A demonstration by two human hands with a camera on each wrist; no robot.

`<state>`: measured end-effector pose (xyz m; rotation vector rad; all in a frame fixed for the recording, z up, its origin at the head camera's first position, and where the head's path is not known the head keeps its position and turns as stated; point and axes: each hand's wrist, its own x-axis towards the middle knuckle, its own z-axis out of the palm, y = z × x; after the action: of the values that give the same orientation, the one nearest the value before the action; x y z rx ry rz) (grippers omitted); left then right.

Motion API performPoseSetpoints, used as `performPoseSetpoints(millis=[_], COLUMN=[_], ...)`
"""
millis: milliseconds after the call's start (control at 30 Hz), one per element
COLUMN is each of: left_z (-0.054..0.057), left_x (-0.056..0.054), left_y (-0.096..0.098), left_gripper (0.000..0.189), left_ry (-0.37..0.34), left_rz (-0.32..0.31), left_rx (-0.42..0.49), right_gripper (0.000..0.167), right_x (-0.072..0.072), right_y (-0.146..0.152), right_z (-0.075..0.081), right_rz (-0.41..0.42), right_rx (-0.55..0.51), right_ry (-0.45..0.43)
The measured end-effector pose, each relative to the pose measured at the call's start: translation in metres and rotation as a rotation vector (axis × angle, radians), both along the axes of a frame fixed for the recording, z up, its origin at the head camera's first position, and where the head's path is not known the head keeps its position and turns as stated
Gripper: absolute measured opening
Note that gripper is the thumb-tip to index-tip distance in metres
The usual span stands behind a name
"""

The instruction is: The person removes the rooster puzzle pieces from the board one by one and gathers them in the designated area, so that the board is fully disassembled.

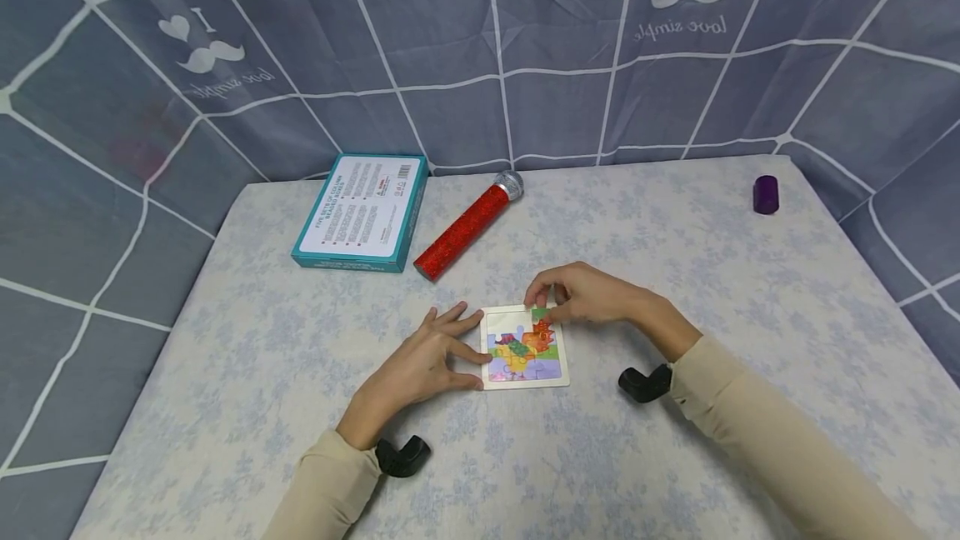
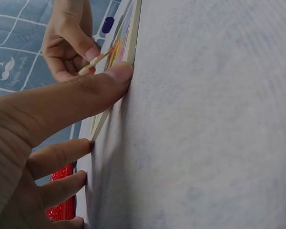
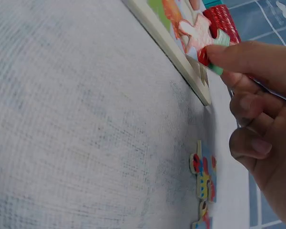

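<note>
Right hand (image 1: 588, 293) pinches a tilted puzzle piece (image 3: 199, 34) at the far-right corner of the tray (image 1: 506, 323) on the counter (image 1: 262, 340); left hand (image 1: 420, 361), fingers spread, touches the tray's left edge; that tilt could jam the piece.

Curtained-off place, home or studio unclear, gridded blue-grey curtain (image 1: 442, 23) from nine through twelve to three o'clock, floral-patterned worktop (image 1: 225, 357) towards six.

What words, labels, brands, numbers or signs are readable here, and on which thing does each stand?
Box: "FIVE SETS OF COLUMN BEADED BOXES"
Curtain: "love simple", mirrored, twice in the head view
Curtain: "I", with heart and moustache signs, twice
Box's smaller print and front edge lettering: too small to read.
</note>
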<state>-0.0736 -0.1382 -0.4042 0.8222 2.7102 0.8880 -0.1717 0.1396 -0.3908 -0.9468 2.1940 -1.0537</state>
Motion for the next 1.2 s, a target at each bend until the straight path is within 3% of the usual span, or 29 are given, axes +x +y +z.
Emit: performPoseSetpoints(millis=[167,433,600,800,1200], left_z=[0.000,-0.001,-0.001,-0.001,0.000], left_x=[0.001,0.001,0.000,0.000,-0.001], left_y=[0.000,0.000,0.000,0.000,0.000], left_gripper=[0.036,0.037,0.037,0.037,0.038], left_ry=[-0.010,-0.006,-0.006,-0.006,-0.018], left_rz=[0.003,0.004,0.000,-0.003,-0.001], left_rx=[0.003,-0.003,0.000,0.001,-0.002], right_gripper=[0.013,0.010,0.015,0.020,0.022], right_x=[0.000,-0.002,-0.005,-0.007,0.000], right_y=[0.007,0.015,0.025,0.052,0.123], right_z=[-0.001,-0.001,0.003,0.003,0.003], right_rz=[-0.058,-0.057,-0.107,-0.193,-0.357], right_rx=[-0.043,-0.104,-0.120,-0.089,0.008], right_ry=[-0.102,-0.157,-0.184,-0.192,-0.124])
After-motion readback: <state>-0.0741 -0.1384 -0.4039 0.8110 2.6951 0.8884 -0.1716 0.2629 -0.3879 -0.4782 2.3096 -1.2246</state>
